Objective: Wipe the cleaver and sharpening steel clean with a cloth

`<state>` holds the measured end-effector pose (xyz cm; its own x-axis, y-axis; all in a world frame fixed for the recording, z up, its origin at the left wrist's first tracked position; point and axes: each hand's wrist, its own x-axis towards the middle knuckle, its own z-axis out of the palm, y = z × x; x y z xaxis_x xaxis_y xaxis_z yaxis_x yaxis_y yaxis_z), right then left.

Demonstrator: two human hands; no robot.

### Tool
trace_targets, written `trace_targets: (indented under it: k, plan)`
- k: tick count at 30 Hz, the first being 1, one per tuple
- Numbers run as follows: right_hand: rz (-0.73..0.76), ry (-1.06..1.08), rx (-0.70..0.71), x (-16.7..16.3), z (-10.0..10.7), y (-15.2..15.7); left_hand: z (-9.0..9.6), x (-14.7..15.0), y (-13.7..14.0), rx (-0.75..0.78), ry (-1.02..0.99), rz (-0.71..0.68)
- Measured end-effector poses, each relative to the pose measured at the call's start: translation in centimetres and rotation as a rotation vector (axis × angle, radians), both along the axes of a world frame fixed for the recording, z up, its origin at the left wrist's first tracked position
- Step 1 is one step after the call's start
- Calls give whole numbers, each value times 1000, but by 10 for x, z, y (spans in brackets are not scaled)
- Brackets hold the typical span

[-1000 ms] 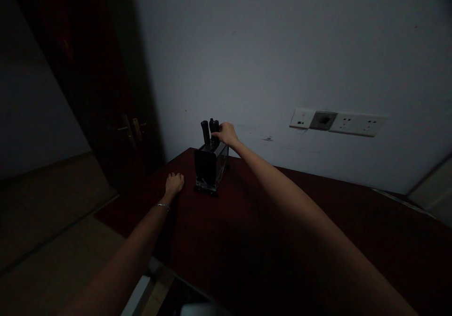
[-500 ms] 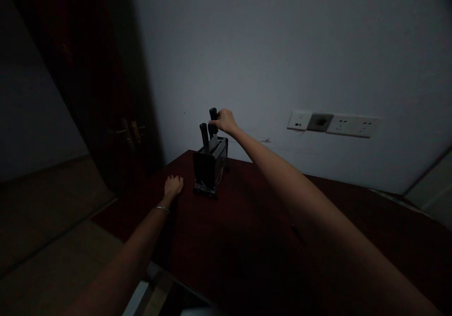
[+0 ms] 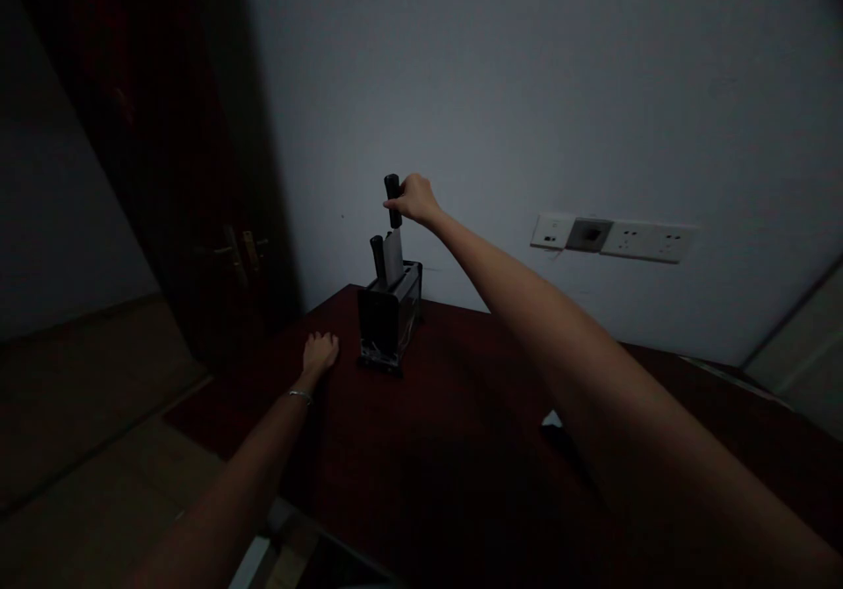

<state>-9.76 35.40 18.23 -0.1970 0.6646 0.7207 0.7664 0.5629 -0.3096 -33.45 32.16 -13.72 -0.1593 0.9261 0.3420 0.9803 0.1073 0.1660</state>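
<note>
Along the pale wall (image 3: 500,89), a dark red table (image 3: 461,387) bears an upright knife block (image 3: 379,326). A broad-bladed knife (image 3: 393,257) stands partway out of the block's top. The right hand (image 3: 416,198) pinches this knife's black handle (image 3: 391,183). The left hand (image 3: 321,351) lies palm down on the table, fingers slightly spread. A second handle (image 3: 378,258) rises beside the blade.

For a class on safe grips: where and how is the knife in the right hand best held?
Grip the knife by its black handle from the right, as the right hand does. The handle points up above the knife block with the blade below, so a grip there likely avoids it. Another handle stands left, so that side looks tighter.
</note>
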Motion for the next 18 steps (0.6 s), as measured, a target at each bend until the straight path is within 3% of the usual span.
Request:
trace_targets:
  k: [6,12,18]
  plan:
    - [14,5,23,-1,23,-6,2,1,-1,-2,-64,0]
    - [55,89,154,4,51,-13,6,3,-5,15,-185,-4]
    - [161,138,83,38,80,-19,12,3,-4,52,-418,11]
